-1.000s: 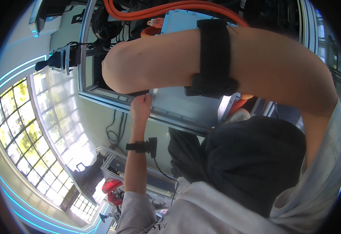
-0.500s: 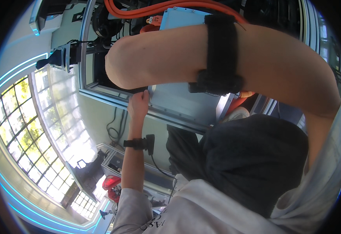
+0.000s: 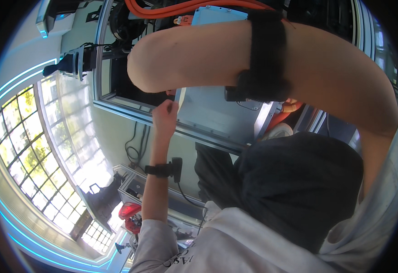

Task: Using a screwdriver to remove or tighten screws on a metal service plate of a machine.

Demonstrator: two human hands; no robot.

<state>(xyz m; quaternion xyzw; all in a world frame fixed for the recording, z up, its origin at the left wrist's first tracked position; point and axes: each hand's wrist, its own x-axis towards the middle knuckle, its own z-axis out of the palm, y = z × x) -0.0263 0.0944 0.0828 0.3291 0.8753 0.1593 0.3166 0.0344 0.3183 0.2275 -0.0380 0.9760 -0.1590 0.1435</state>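
The bare right hand (image 3: 148, 63) bends downward, fingers hidden, so its grip cannot be told. Beneath, the bare left hand (image 3: 164, 117) is clenched just beside a flat silver-grey metal box (image 3: 215, 113) inside a silver aluminium-profile frame (image 3: 122, 110); beyond curve thick orange cables (image 3: 162, 13)

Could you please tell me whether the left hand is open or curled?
Curled: the left hand shows fingers bent into a fist beside the pale metal box.

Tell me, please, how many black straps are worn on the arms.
2: one black strap around the left forearm, another black strap around the right arm. More may be hidden from this view.
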